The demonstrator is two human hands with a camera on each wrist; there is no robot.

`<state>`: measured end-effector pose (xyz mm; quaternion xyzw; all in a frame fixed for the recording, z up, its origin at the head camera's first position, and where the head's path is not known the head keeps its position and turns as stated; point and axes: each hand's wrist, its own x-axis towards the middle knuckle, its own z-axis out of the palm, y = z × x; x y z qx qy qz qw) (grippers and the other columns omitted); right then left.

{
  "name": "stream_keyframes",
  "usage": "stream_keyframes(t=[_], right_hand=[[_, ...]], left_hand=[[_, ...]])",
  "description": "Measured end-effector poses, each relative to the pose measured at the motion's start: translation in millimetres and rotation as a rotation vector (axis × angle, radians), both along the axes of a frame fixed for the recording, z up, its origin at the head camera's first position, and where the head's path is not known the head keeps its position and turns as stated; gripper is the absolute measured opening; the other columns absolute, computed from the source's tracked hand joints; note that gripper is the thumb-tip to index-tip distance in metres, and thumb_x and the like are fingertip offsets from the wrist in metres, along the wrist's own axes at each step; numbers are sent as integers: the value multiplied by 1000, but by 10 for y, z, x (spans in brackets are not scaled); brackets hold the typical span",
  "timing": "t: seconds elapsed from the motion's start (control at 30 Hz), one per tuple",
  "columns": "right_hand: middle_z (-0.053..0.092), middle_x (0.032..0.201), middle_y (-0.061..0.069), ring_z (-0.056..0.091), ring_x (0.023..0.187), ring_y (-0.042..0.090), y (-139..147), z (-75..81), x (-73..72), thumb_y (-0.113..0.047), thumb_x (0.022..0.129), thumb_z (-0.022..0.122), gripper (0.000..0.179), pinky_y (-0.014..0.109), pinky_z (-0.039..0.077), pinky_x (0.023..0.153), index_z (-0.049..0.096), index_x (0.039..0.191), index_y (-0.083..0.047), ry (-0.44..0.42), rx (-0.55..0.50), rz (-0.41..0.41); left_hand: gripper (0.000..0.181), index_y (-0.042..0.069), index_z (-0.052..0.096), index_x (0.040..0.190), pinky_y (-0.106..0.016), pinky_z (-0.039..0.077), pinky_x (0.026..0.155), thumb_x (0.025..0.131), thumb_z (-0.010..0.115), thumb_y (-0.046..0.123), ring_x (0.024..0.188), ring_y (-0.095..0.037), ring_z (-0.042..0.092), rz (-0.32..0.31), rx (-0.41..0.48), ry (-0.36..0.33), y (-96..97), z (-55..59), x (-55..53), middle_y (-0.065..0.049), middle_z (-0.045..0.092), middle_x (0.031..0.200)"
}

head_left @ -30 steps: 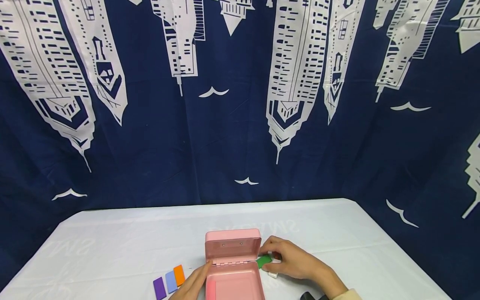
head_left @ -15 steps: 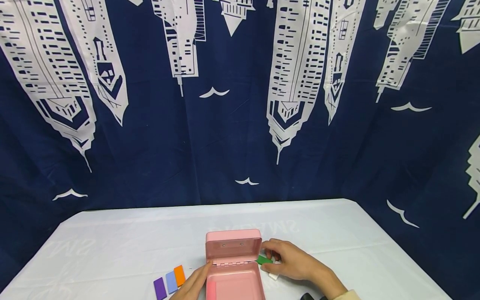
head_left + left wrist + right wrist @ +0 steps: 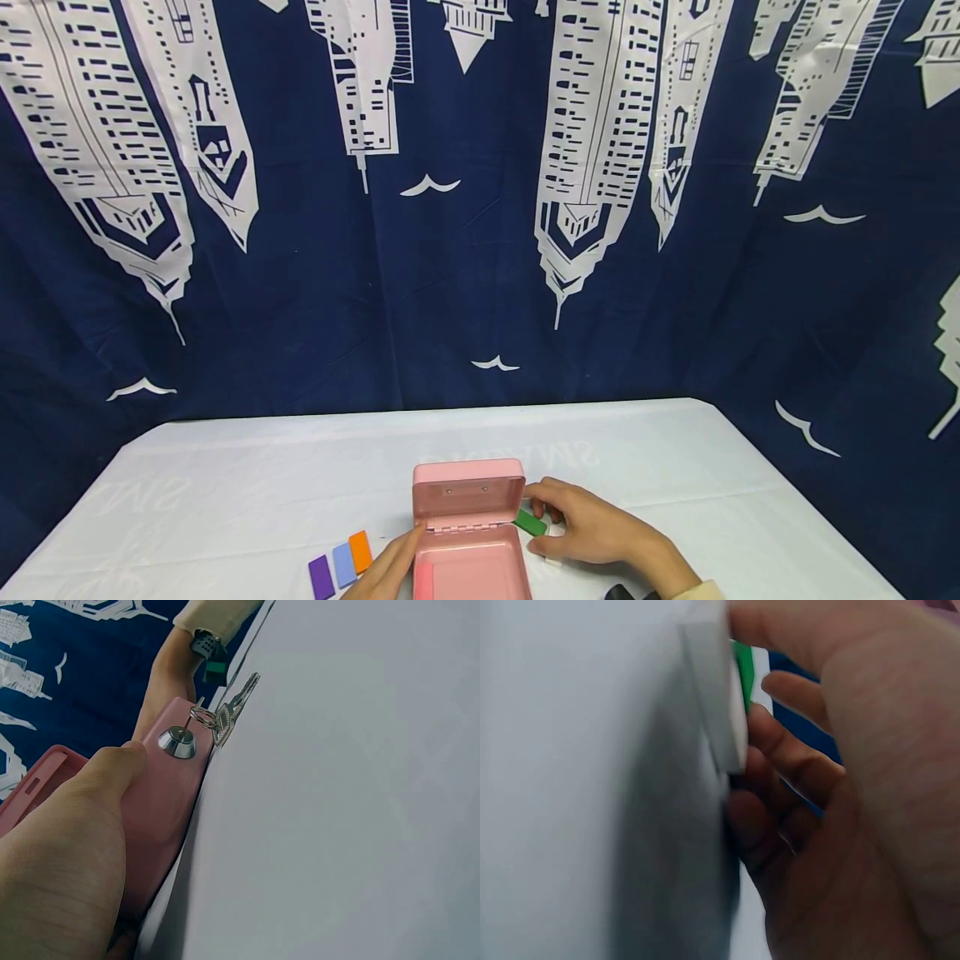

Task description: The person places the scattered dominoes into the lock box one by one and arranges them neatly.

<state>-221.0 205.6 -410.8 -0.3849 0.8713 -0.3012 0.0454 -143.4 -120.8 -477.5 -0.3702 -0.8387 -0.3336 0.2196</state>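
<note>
A pink cash box [image 3: 472,575] stands with its lid raised; a bright pink piece [image 3: 423,581] lies inside along the left wall. My left hand [image 3: 386,571] grips the box's left side, thumb on its front in the left wrist view, near a silver lock [image 3: 178,742] with keys [image 3: 225,720] in it. To the right of the box, my right hand [image 3: 592,525] is spread loosely around a green block [image 3: 530,522] and a white block [image 3: 711,690]. Its thumb lies near the white block, which it partly hides in the head view, and a gap separates thumb from green block.
Purple [image 3: 321,577], light blue [image 3: 344,565] and orange [image 3: 361,552] blocks lie in a slanting row left of the box. A black object [image 3: 619,592] shows at the bottom edge below the right forearm. A dark blue printed curtain [image 3: 450,292] hangs behind the white table [image 3: 262,475].
My right thumb has drawn away from the green block, and the hand has opened slightly. The green block has turned a little. My left hand and the box stay still.
</note>
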Motion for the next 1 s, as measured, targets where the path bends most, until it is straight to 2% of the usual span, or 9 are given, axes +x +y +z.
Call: stream_keyframes(t=[0.1,0.23,0.37,0.57,0.8,1.0], right_hand=[[53,96,-10,52,85,9,47,13,2,-21,84,73,45,20,45,67,57,126,-29,-47,-13,13],[54,97,-8,52,85,10,64,16,-5,-12,84,70,46,20,46,64,59,125,-29,-55,-27,35],[54,98,-9,51,85,7,39,9,-9,-16,87,69,40,20,46,66,62,125,-27,-37,-27,46],[54,95,-11,50,81,4,10,6,-3,-25,89,69,32,19,46,67,63,120,-27,-4,-6,30],[54,95,-11,51,81,5,16,2,2,-34,87,73,34,19,46,66,62,118,-27,2,-10,25],[54,96,-10,51,81,6,10,-7,-2,-34,85,75,35,19,46,66,63,117,-26,24,-21,20]], left_hand=[[89,1,30,151,-38,53,88,86,71,47,120,-24,55,1,3,17,3,0,-3,-19,49,138],[89,1,30,151,-38,54,86,87,69,48,120,-23,55,2,3,42,4,-5,-13,-19,49,137],[89,2,30,151,-38,54,86,87,69,49,119,-24,55,3,7,49,1,2,-13,-19,50,137],[90,2,30,151,-38,54,85,86,70,47,119,-24,56,13,9,16,6,6,2,-19,50,136],[90,2,31,151,-37,54,85,85,71,48,118,-23,56,25,3,54,14,-5,0,-18,51,136],[92,2,33,150,-37,55,83,82,75,48,115,-24,59,56,11,73,40,-24,14,-16,52,135]])
